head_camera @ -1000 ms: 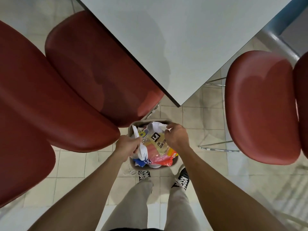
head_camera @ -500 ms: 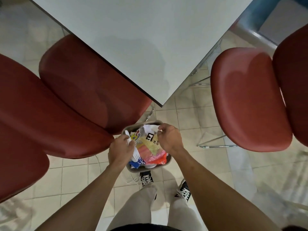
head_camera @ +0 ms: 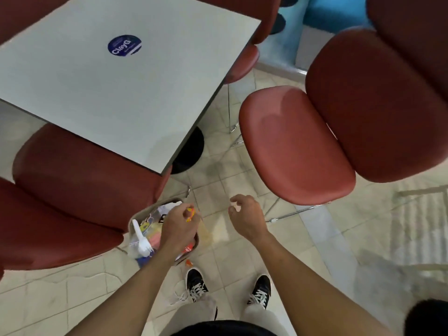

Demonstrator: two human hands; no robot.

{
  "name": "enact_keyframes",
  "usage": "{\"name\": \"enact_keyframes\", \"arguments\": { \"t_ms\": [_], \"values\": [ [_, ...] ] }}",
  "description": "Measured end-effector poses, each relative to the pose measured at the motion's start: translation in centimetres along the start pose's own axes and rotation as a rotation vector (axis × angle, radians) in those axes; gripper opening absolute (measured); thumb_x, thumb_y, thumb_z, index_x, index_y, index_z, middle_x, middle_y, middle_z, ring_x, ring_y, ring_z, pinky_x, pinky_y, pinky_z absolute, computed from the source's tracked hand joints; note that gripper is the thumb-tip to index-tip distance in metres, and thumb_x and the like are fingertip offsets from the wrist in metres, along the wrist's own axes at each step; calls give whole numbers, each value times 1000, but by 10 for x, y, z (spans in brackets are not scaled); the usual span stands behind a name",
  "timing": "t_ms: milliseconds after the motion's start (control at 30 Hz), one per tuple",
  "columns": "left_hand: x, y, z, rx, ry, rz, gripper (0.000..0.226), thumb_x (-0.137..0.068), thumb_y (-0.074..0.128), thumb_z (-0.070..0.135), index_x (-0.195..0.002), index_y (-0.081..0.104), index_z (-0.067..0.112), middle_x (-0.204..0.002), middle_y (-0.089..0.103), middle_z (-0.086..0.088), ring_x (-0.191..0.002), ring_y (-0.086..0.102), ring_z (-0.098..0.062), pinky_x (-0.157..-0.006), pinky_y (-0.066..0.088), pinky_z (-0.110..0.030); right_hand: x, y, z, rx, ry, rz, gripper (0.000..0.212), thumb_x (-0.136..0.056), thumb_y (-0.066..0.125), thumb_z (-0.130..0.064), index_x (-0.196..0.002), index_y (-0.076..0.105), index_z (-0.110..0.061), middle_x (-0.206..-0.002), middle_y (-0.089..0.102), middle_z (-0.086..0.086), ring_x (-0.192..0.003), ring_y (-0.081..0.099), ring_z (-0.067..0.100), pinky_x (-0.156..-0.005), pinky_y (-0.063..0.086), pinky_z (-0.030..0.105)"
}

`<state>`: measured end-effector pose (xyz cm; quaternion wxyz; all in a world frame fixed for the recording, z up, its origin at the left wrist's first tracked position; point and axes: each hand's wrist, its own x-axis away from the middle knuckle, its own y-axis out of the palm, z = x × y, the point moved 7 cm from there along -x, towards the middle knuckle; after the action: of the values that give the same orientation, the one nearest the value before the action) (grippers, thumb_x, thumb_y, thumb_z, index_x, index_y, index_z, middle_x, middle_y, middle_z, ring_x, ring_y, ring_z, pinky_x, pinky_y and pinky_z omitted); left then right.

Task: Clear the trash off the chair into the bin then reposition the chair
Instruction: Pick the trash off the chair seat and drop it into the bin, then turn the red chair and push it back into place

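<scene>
A tiled floor is seen from above, between a grey table [head_camera: 116, 88] and several red chairs. A small bin [head_camera: 145, 235], stuffed with wrappers and a white plastic fork [head_camera: 141, 240], stands on the floor just beside the left-hand chair [head_camera: 80, 187] and in front of the person's shoes.

The left hand [head_camera: 178, 226] is held over the bin's right edge, knuckles up, fingers curled. A small orange and yellow scrap [head_camera: 189, 213] is pinched at its fingertips, and a pale clear wrapper seems to trail below it. The right hand [head_camera: 244, 215] is held apart, lower than the front edge of the right-hand chair [head_camera: 295, 146] in the view, with fingers loosely curled and nothing gripped. Both forearms are stretched forward and down from the bottom of the view.

The step in hand is judged to be dropping the last scrap into the bin. It is best done with the scrap lowered well inside the rim before release, because the bin is heaped and light pieces could slide off. One orange bit [head_camera: 188, 263] is already lying on the floor beside the bin and should be picked up too. No trash is seen on the right-hand chair's seat, so it is probably the chair to be moved next.
</scene>
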<state>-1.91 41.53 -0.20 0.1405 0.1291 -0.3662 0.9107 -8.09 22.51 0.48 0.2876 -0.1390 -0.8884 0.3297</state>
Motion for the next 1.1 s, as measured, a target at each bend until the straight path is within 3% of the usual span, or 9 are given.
{"name": "enact_keyframes", "arguments": {
  "t_ms": [267, 467, 600, 867, 1100],
  "values": [
    [29, 63, 82, -1, 81, -28, 33, -83, 68, 22, -116, 65, 17, -107, 64, 2, -100, 58, -13, -92, 46, -30, 15, -89, 52, -15, -35, 45, 39, -88, 59, -28, -127, 57, -22, -123, 54, 5, -111, 55, 22, -97, 45, 34],
    [41, 102, 128, -101, 176, -22, 33, -82, 69, 31, -114, 65, 24, -105, 64, 9, -93, 58, -9, -90, 49, -32, 19, -139, 87, -37, -56, 69, 40, -88, 59, -30, -128, 56, -23, -126, 53, 5, -117, 51, 23, -100, 41, 32],
    [42, 122, 154, -138, 174, -72, 35, -81, 69, 34, -116, 63, 30, -106, 64, 8, -98, 59, -11, -91, 49, -35, 17, -166, 109, -68, -16, 85, 40, -88, 59, -29, -128, 57, -23, -126, 56, 3, -116, 52, 21, -99, 41, 28],
    [18, 146, 231, -151, 319, -83, 34, -85, 68, 28, -119, 62, 25, -107, 58, 10, -100, 52, -6, -89, 39, -21, -16, -227, 123, -84, -32, 153, 40, -89, 58, -25, -129, 57, -18, -128, 56, 7, -124, 48, 24, -101, 37, 29],
    [-3, 176, 290, -145, 349, -50, 37, -85, 67, 33, -122, 60, 29, -115, 57, 12, -108, 51, -5, -97, 39, -24, -62, -278, 136, -33, -101, 123, 40, -87, 60, -25, -127, 59, -19, -123, 57, 8, -118, 52, 23, -97, 38, 27]
  ]
}}
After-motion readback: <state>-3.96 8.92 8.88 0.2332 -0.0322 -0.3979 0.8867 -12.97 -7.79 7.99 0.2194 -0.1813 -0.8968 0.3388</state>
